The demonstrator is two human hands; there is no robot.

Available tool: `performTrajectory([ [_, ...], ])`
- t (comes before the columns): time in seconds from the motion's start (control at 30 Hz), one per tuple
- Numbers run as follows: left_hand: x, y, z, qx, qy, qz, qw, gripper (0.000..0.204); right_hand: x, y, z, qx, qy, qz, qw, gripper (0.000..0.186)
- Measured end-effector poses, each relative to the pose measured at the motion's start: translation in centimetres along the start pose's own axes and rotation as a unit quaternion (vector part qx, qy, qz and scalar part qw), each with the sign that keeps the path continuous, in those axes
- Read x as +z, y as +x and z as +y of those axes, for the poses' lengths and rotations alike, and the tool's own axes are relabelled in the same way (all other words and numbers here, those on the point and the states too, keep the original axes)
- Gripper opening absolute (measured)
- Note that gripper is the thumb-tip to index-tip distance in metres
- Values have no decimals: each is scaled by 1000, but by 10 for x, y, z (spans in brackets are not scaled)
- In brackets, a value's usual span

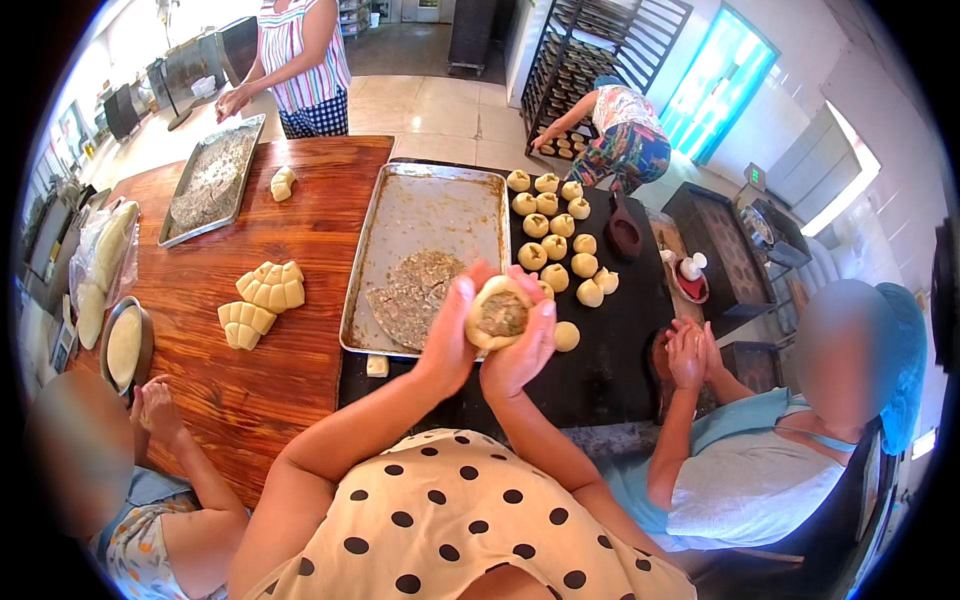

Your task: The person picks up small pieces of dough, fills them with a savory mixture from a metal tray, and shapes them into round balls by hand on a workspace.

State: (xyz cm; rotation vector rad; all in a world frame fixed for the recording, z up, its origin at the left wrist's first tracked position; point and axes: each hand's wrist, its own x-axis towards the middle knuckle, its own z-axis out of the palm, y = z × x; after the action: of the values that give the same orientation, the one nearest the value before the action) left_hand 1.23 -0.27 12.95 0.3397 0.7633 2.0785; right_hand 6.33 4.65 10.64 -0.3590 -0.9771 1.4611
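Note:
Between my two hands is a round of yellow dough cupped around a brownish, green-flecked filling. My left hand grips it from the left side, and my right hand wraps it from the right and below. They hold it up over the right edge of a metal tray. A mound of the same crumbly filling lies in the near part of that tray. Several filled dough balls stand in rows on the black surface to the right. A smooth dough ball sits close by my right hand.
Cut dough pieces lie on the wooden table, near a second filling tray and a dough pan. Co-workers are at my left, my right and across the table. Another person bends at a tray rack.

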Motion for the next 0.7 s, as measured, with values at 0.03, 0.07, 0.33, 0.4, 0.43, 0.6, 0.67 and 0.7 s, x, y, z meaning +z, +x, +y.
performTrajectory([
  [0.03,-6,-3,-8,-10,41,6,999,38,6,-4,-5,-27,-144,-29,989,47],
  [0.07,-11,-5,-15,-21,82,12,996,36,4,-6,-1,-49,-188,-45,980,46],
  [0.33,-17,5,7,-46,239,-2,970,45,-16,3,-15,-69,-223,-242,942,69],
  [0.4,-12,7,33,-109,229,-57,966,61,-24,10,-19,-74,-261,-306,913,94],
  [0.43,-13,8,40,-123,264,-87,953,63,-26,12,-21,-88,-293,-312,899,97],
  [0.6,-13,0,23,-98,97,-58,989,67,-33,6,-14,-180,-350,-254,883,105],
  [0.67,-14,-2,21,-148,73,-98,981,65,-39,6,-12,-157,-293,-269,904,106],
  [0.7,-17,-1,25,-166,90,-112,976,64,-31,10,-23,-137,-266,-280,912,106],
])
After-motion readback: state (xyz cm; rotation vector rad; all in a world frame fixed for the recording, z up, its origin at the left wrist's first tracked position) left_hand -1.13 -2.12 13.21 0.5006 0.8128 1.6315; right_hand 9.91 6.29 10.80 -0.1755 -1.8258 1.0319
